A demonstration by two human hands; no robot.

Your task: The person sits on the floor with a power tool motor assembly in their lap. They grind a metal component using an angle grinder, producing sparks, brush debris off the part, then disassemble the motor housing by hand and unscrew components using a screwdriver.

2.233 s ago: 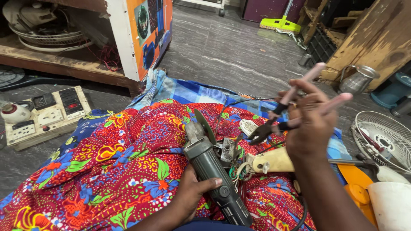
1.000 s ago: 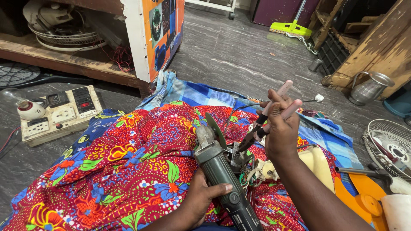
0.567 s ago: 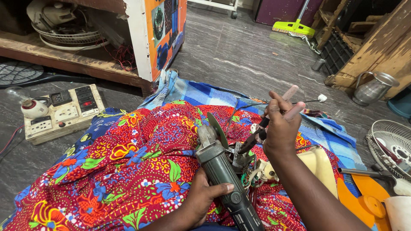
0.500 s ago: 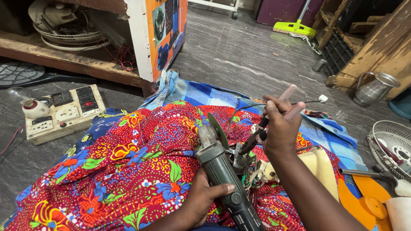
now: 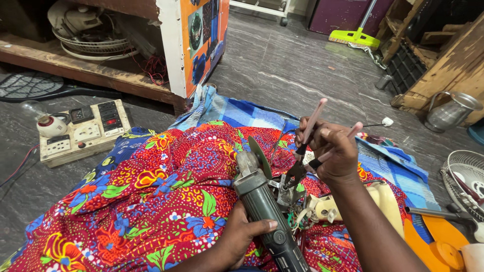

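on the flowered red cloth (image 5: 126,201) spread over the floor, one grey-green angle grinder (image 5: 264,211) lies slanting toward the viewer, its disc end pointing away and its body gripped low down by the left hand (image 5: 239,236), whose fingers wrap under the barrel with the thumb lying across the top. just beside the grinder's head, on its right, the right hand (image 5: 330,151) is clenched round the two pale pink handles of one pair of pliers (image 5: 302,151), handles sticking up past the knuckles and the dark nose pointing down into a small metal part (image 5: 287,194) that sits touching the grinder's head; whether the nose actually pinches that part cannot be told. a tangle of thin wires (image 5: 302,219) lies just below that part, next to one cream plastic housing (image 5: 373,199) under the right forearm. a blue checked cloth (image 5: 242,113) shows beneath the red one at its far edge. off to the left on the bare floor sits one switch board (image 5: 83,133) with one bulb (image 5: 40,118) at its left end. at the right edge there is one wire fan guard (image 5: 466,174), one orange fan blade (image 5: 433,239) near it, and farther back one metal jug (image 5: 451,111). one green-headed broom (image 5: 355,32) leans at the far side.
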